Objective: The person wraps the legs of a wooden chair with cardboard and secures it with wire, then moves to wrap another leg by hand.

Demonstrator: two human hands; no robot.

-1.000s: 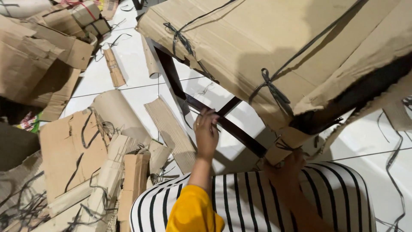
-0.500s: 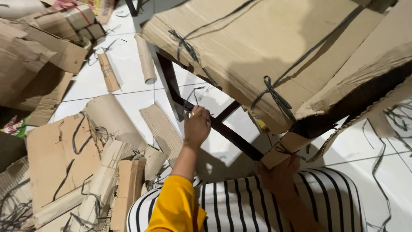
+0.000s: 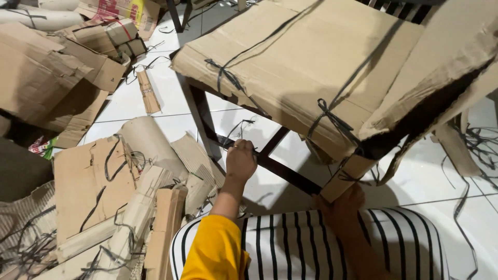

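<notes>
While cardboard scraps (image 3: 98, 176) pile up lower left, the left hand (image 3: 241, 159) is fisted around a dark chair rail (image 3: 270, 162) mid-frame; the right hand (image 3: 345, 205) pinches the cardboard-wrapped leg (image 3: 348, 176) just right of centre.

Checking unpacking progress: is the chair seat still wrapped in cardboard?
Still wrapped: cardboard covers the seat, tied by dark straps.

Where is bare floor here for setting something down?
Bare white tile lies between the wrapped chair and the cardboard heap, and beneath the chair beside the left hand. The heap and strap tangle at far right are crowded.
</notes>
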